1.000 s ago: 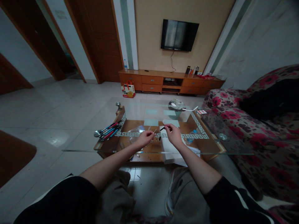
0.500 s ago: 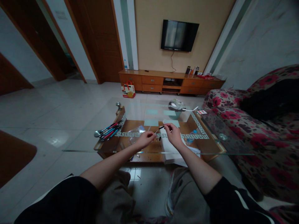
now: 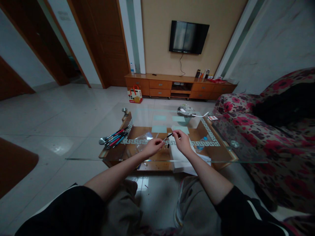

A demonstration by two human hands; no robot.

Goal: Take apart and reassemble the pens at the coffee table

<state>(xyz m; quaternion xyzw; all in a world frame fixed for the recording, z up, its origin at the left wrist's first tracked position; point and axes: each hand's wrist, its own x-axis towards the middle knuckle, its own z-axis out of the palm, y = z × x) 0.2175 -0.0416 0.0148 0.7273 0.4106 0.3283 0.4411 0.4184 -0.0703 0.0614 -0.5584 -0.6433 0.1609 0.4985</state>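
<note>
Over the glass table (image 3: 86, 144), my left hand (image 3: 154, 146) is closed, its fingertips pinching a thin pale pen refill (image 3: 164, 140). My right hand (image 3: 182, 140) is closed too, holding a slim black pen barrel (image 3: 169, 135) between thumb and fingers. The refill and barrel line up end to end between the hands and appear to meet; how far one sits inside the other is too small to tell. Below the hands lies a small black piece (image 3: 168, 146), perhaps a pen cap. A pile of coloured pens (image 3: 115, 137) rests at the table's left side.
Clear plastic bags (image 3: 141, 140) lie left of the hands. A white box (image 3: 176, 157) and a water bottle (image 3: 202, 143) show through the glass on the right. A waste basket (image 3: 184, 120) stands beyond the table; a floral sofa (image 3: 246, 131) is at the right.
My right hand has shifted slightly left with the black barrel. The gap between the barrel and the refill has closed. My left hand stays nearly still.
</note>
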